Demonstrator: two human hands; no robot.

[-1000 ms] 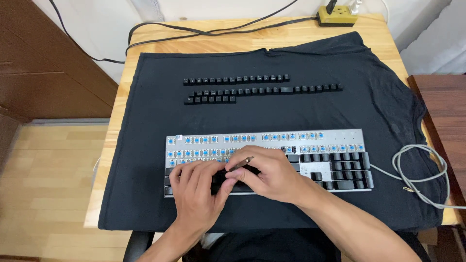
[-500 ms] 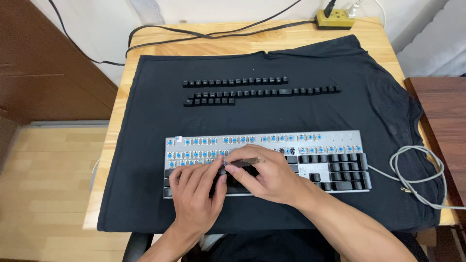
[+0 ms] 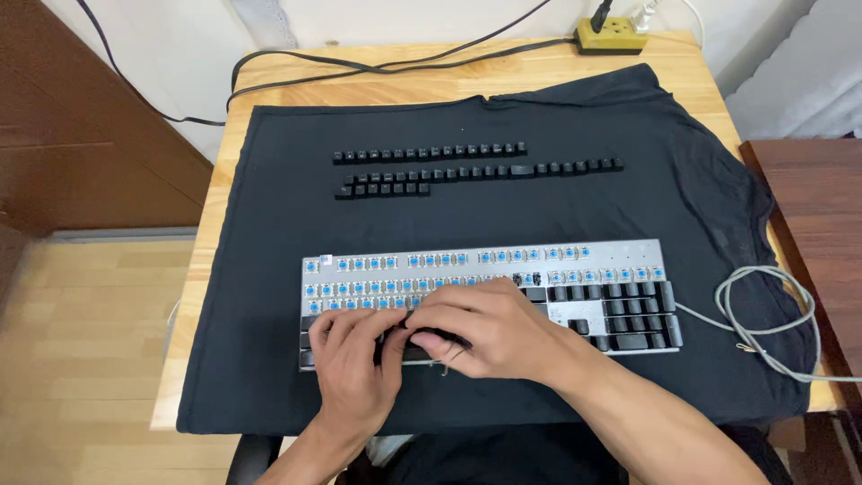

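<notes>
A wooden table carries a black cloth, with bare cloth left open around the mechanical keyboard near its front edge. The keyboard looks rigid and heavy; its removed keycaps, in rows behind, look light and slippery. Left hand and right hand pinch a lower-row key, fingers together.

A home room: small wooden desk against a white wall, wood-look floor, power strip.
</notes>
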